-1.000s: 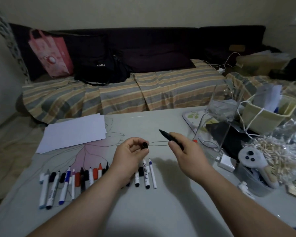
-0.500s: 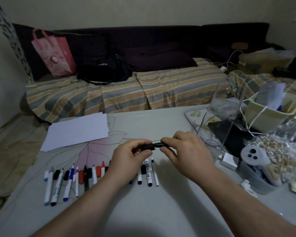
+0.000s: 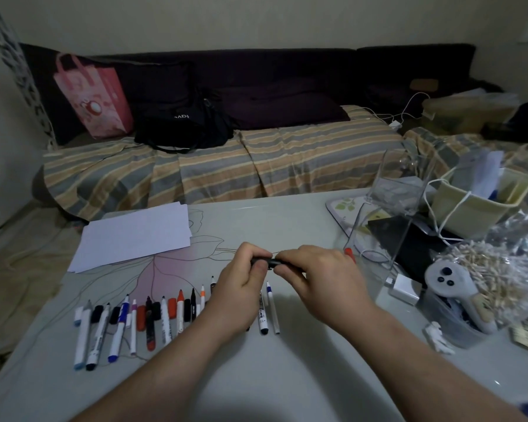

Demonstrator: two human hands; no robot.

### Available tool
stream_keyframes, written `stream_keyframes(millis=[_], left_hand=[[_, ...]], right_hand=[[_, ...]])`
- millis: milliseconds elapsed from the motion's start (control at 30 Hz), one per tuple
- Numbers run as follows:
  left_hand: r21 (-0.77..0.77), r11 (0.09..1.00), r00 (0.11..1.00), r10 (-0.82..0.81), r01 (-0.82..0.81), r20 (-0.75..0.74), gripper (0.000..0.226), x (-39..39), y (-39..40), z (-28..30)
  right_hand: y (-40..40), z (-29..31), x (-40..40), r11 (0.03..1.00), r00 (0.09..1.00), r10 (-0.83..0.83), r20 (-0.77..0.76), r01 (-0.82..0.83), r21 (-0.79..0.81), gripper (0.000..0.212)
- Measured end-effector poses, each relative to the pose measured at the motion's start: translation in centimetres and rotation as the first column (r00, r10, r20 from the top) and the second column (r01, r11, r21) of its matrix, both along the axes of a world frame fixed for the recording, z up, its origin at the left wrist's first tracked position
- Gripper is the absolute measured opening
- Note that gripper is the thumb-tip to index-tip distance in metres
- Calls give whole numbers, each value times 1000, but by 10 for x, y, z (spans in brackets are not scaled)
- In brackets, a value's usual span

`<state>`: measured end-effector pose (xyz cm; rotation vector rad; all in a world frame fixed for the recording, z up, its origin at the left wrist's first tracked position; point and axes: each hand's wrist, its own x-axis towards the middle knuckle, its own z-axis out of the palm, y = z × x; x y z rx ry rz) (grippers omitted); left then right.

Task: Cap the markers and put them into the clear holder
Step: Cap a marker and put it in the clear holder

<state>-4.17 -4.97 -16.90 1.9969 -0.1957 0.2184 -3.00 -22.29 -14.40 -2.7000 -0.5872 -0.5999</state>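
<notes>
Both hands meet above the middle of the table on one black marker (image 3: 272,262). My left hand (image 3: 243,281) pinches its cap end and my right hand (image 3: 319,280) grips the barrel; the two parts look joined. A row of several uncapped markers and loose caps (image 3: 147,321) lies on the table at the left, partly hidden by my left forearm. The clear holder (image 3: 375,239) stands to the right of my right hand, with a red marker (image 3: 349,254) inside it.
White paper sheets (image 3: 134,234) lie at the back left of the table. Right side is crowded: a cream basket (image 3: 476,205), a white controller (image 3: 448,281), a bag of wooden pegs (image 3: 500,269), a white charger (image 3: 404,289). A striped sofa lies beyond.
One second ago the cap in my left hand and the marker in my right were apart. They came together, and now the hands press closer on the joined marker.
</notes>
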Motion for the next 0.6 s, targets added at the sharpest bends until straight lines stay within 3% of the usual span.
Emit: stream_keyframes(millis=[233,333,400,467,600], left_hand=[[38,999,1000,-19,18,21,12,0,-6,5],[56,998,998,35,-38,55,6,-4,-19,4],[21,999,997,46,-47,60,12,-6,-25,4],[-38,998,996,47,-44,82,15,-5,-28,5],[-136,991,998,10,-1,68,24,3,-30,7]], right_hand=[[-3,-2,0,985,976,72,-203,-38,166,22],[-8,-4,0,994,951,105,-292,-91,60,27],[-9,-2,-5,995,949,102,-299,-94,42,30],[-8,2,-9,984,947,143,-287,-105,141,31],[-18,14,-3,961,973,92,-214,-31,274,60]])
